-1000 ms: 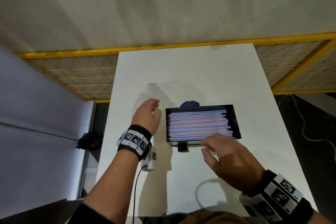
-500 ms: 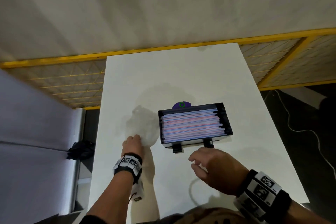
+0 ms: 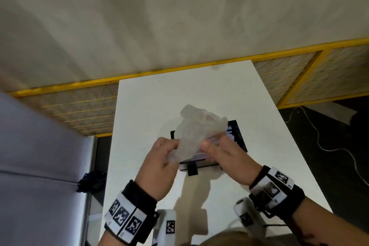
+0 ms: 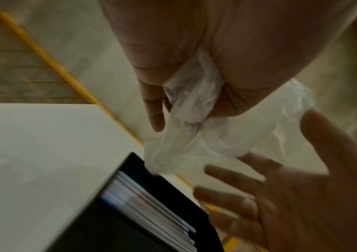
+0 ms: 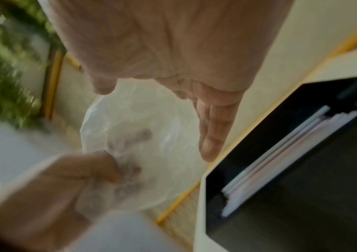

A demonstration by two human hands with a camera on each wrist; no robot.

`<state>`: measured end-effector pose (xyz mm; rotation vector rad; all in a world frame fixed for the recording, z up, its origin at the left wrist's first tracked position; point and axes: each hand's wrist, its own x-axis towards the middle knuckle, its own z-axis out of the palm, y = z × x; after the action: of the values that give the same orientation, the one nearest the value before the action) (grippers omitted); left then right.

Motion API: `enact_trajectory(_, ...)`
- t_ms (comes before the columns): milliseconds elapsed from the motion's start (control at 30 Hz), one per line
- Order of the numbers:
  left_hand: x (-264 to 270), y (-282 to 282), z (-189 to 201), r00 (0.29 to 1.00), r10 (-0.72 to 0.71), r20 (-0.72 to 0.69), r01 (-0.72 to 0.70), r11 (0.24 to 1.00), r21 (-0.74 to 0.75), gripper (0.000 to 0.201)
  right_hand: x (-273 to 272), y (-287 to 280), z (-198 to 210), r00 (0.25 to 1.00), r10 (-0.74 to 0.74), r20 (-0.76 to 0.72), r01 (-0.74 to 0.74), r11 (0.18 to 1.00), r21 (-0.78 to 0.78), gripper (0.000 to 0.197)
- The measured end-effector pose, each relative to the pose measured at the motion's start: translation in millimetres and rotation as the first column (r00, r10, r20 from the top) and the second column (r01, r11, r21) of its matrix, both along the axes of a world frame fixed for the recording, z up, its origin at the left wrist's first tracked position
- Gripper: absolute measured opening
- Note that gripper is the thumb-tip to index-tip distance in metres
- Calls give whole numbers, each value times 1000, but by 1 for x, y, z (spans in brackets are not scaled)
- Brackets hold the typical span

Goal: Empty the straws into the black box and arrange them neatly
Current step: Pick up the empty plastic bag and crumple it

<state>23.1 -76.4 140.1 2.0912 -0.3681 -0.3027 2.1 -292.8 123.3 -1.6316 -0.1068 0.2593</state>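
On the white counter (image 3: pixel 199 90) filling the middle of the frame sits the black box (image 3: pixel 238 136) with the straws (image 3: pixel 199 156) lying in rows inside, and above it my left hand (image 3: pixel 159 164) grips a crumpled clear bag (image 3: pixel 197 128) while my right hand (image 3: pixel 229 158) pinches its other side.

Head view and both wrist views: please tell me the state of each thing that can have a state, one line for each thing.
black box: open, on the white table.
straws: lying flat in the box, in a tidy stack.
plastic bag: crumpled, looks empty, raised above the box.
left hand: grips the bag's lower end.
right hand: fingers spread at the bag; grip unclear.
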Motion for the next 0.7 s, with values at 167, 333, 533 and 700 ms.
enact_trajectory(167,-6,-48,21,937,-311,158,303,950,72,21,20,-10,25,977,-205,54,194,968,156,51)
enact_trajectory(333,-7,-58,33,956,-88,281,128,984,-127,36,14,-26,30,972,-217,95,217,976,13,47)
enact_trajectory(533,2,-58,33,962,-146,229,170,982,-86,72,5,-19,35,968,-245,61,243,969,42,20)
enact_trajectory(700,7,-74,30,977,-102,185,120,989,-86,28,-4,-21,42,939,-321,126,317,947,55,25)
